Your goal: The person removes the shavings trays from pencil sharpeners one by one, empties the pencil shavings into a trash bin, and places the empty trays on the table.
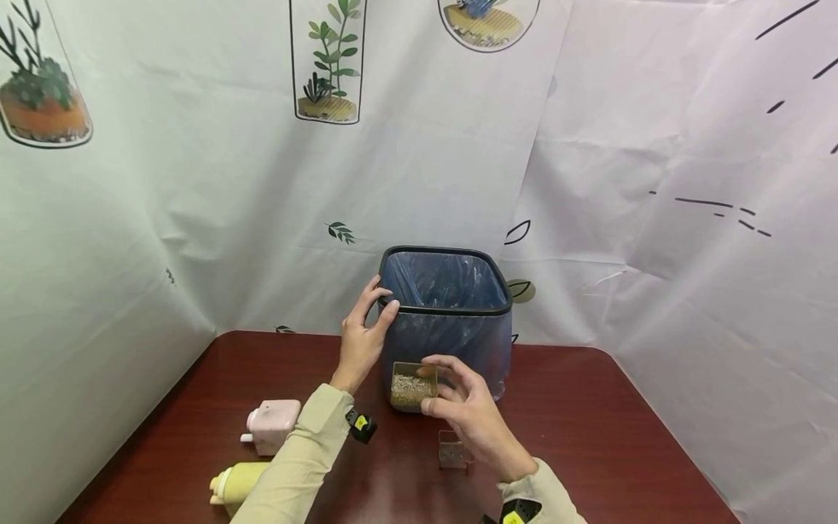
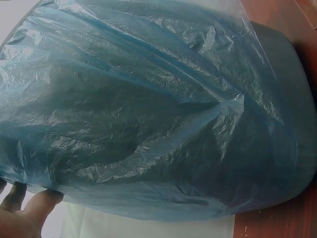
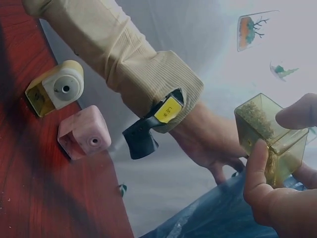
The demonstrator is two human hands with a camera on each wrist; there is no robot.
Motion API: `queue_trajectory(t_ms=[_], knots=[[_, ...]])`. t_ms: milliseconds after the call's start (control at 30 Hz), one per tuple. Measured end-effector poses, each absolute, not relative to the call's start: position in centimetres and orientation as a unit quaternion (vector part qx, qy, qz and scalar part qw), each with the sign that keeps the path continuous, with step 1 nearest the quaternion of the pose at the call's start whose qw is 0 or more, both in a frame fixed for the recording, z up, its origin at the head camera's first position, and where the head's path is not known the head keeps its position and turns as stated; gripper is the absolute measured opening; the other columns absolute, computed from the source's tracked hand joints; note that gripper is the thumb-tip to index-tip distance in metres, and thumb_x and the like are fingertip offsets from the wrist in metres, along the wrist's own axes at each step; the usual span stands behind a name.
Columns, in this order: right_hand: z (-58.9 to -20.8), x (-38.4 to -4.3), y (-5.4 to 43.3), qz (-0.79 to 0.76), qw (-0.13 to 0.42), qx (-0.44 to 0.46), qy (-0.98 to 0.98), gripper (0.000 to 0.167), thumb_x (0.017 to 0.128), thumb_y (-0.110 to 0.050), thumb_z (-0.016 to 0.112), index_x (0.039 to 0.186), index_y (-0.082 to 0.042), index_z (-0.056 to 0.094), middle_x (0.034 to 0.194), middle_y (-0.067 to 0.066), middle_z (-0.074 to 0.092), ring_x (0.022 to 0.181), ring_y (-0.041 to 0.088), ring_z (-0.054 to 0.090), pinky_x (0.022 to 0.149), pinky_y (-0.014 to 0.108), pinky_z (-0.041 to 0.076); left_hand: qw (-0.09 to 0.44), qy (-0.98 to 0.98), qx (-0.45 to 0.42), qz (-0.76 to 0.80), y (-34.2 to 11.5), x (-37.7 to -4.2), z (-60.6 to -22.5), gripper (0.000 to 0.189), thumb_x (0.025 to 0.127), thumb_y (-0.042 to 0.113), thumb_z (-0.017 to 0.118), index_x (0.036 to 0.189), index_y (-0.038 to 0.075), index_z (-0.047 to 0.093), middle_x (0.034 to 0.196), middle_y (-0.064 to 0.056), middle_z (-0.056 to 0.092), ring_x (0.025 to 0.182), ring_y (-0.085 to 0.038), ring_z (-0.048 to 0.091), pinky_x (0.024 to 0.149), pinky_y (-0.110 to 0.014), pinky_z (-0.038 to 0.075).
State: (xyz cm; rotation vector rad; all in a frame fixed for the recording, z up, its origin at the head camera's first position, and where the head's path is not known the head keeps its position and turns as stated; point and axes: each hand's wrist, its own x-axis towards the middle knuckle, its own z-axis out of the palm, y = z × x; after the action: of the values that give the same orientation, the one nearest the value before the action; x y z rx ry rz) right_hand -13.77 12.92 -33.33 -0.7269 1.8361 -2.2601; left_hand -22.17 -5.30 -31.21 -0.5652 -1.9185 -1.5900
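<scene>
My left hand (image 1: pixel 361 340) grips the left front corner of the black rim of a trash bin (image 1: pixel 452 312), thumb and fingers around it. A blue plastic bag (image 2: pixel 163 99) lines the bin and hangs down outside. My right hand (image 1: pixel 476 416) holds a small see-through yellowish shavings drawer (image 3: pixel 255 121) between thumb and fingers, close in front of the bin. Pencil shavings (image 1: pixel 411 388) lie inside the drawer. A second clear, pinkish drawer (image 1: pixel 452 453) stands on the table just below the right hand.
On the left of the dark red table (image 1: pixel 563 437) are a pink pencil sharpener (image 1: pixel 275 426) and a yellow pencil sharpener (image 3: pixel 57 89), partly behind the left sleeve in the head view. A white printed cloth (image 1: pixel 229 218) hangs behind the bin and along both sides.
</scene>
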Motion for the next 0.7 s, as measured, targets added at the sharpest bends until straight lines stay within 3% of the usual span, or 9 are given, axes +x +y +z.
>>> queue_trajectory(t_ms=[300,500,700], knots=[[-32.8,-14.0,12.6,-0.753,0.074,-0.267,0.597,0.058,0.081,0.003,0.062,0.132,0.006,0.034,0.128,0.031,0.035,0.096,0.020,0.055,0.071,0.026,0.045,0.301,-0.718,-0.215,-0.590,-5.3,-22.5,-31.4,0.026,0.091,0.016,0.056,0.117,0.011,0.057,0.146,-0.008,0.034,0.134,-0.025,0.031,0.094,-0.050,0.039],[-32.7,-14.0,12.5,-0.754,0.070,-0.271,0.594,0.059,0.081,0.004,0.062,0.132,0.007,0.033,0.127,0.029,0.037,0.099,0.022,0.055,0.073,0.027,0.046,0.310,-0.719,-0.211,-0.584,-5.4,-24.9,-33.4,0.027,0.091,0.022,0.058,0.118,0.021,0.057,0.146,-0.001,0.034,0.133,-0.019,0.031,0.097,-0.051,0.036],[-32.5,-14.1,12.4,-0.753,0.051,-0.279,0.593,0.058,0.082,0.004,0.061,0.133,0.007,0.032,0.125,0.026,0.040,0.095,0.020,0.056,0.073,0.027,0.048,0.316,-0.723,-0.206,-0.578,-5.5,-25.3,-33.7,0.026,0.091,0.033,0.056,0.117,0.029,0.056,0.146,0.002,0.034,0.132,-0.012,0.032,0.101,-0.049,0.033]])
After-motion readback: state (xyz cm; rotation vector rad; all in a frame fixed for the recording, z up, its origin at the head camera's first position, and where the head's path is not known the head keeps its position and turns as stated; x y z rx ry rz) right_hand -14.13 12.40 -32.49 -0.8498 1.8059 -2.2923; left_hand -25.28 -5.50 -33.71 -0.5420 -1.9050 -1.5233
